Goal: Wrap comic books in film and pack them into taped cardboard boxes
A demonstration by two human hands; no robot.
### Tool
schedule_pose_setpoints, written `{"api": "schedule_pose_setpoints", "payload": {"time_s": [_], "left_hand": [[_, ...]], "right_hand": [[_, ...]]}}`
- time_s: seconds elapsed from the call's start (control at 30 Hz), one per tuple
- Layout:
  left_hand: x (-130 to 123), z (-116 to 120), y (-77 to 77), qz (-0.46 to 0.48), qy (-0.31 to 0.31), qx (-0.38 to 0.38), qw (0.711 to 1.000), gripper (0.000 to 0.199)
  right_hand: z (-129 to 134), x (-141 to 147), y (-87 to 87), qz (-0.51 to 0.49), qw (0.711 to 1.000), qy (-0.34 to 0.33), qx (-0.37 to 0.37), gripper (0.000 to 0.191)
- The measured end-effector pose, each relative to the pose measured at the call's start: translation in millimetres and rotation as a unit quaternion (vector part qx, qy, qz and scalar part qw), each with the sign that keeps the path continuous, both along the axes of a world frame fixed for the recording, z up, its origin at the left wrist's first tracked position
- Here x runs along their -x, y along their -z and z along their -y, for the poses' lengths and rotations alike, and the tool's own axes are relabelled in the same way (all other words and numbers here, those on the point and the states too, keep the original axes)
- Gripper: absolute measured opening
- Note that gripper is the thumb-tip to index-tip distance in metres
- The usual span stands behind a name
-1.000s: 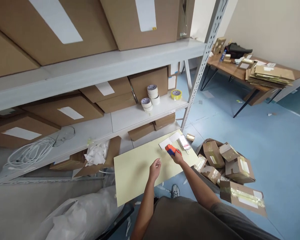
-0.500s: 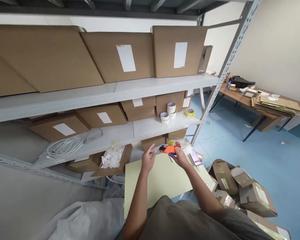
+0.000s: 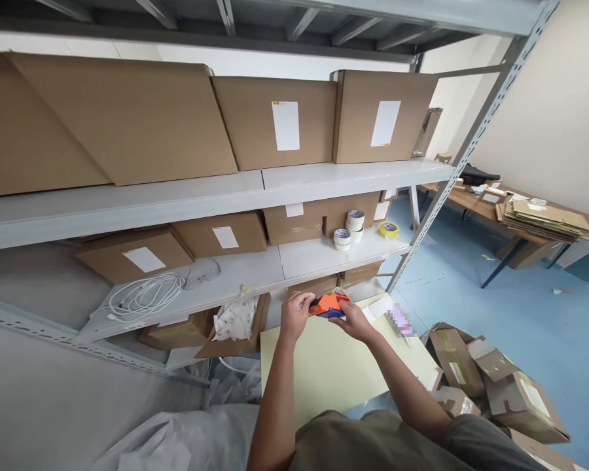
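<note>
An orange and blue tape dispenser (image 3: 330, 305) hangs above the pale yellow board (image 3: 314, 373), held up between both hands. My right hand (image 3: 354, 320) is wrapped round its right end. At the dark left end, my left hand (image 3: 295, 315) pinches with thumb and fingers together; whether it grips the dispenser's end or a bit of tape is too small to tell. A roll of tape partly shows behind the orange body. Near the board's right edge lies a blurred pinkish item (image 3: 401, 319) beside white paper.
Shelves (image 3: 216, 261) ahead hold labelled cartons (image 3: 285, 124), white tape rolls (image 3: 355, 220), a yellow roll (image 3: 389, 229) and a coiled white cable (image 3: 147, 294). Used boxes (image 3: 515, 399) pile at the lower right. A wooden table (image 3: 476, 200) with flattened cardboard stands behind.
My left hand has closed in on the dispenser's dark end, its fingers now pinched together. The dispenser has tilted slightly, and the camera view has shifted left and up.
</note>
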State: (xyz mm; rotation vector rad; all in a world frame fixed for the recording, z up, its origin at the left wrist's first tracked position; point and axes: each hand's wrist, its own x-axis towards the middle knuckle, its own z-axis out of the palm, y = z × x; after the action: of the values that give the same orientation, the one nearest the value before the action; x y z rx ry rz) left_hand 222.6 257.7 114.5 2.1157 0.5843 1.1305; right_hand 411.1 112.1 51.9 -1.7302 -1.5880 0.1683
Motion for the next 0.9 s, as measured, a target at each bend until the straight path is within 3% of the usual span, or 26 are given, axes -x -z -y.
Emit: {"api": "schedule_pose_setpoints", "payload": {"time_s": [0.2,0.33,0.5,0.67,0.73,0.83,0.9], "left_hand": [[13,-15,14.2,0.028,-0.139,-0.041,0.989,0.025],[22,-22,16.9,0.046,-0.192,-0.072,0.978,0.028],[34,-38,10.2,0.031,-0.153,-0.079,0.985,0.029],[26,-31,10.1,0.037,-0.128,-0.057,0.990,0.027],[20,-21,15.5,0.027,-0.131,-0.027,0.991,0.040],[15,-15,21.6,0.030,-0.175,0.042,0.983,0.084],[18,-20,20.3,0.042,-0.205,0.055,0.976,0.093]], "right_hand": [[-25,17,-14.4,-0.031,0.999,-0.018,0.030,0.023],[-37,26,-21.5,-0.037,0.998,-0.033,0.041,0.027],[-38,33,-23.2,-0.048,0.997,-0.027,0.054,0.026],[-45,27,-12.3,-0.006,0.997,0.058,0.046,0.035],[-55,18,-5.7,0.028,0.995,0.093,0.026,0.032],[-77,-5,3.2,0.066,0.990,0.126,0.008,0.029],[-97,-26,7.4,0.081,0.987,0.139,0.016,0.034]]}}
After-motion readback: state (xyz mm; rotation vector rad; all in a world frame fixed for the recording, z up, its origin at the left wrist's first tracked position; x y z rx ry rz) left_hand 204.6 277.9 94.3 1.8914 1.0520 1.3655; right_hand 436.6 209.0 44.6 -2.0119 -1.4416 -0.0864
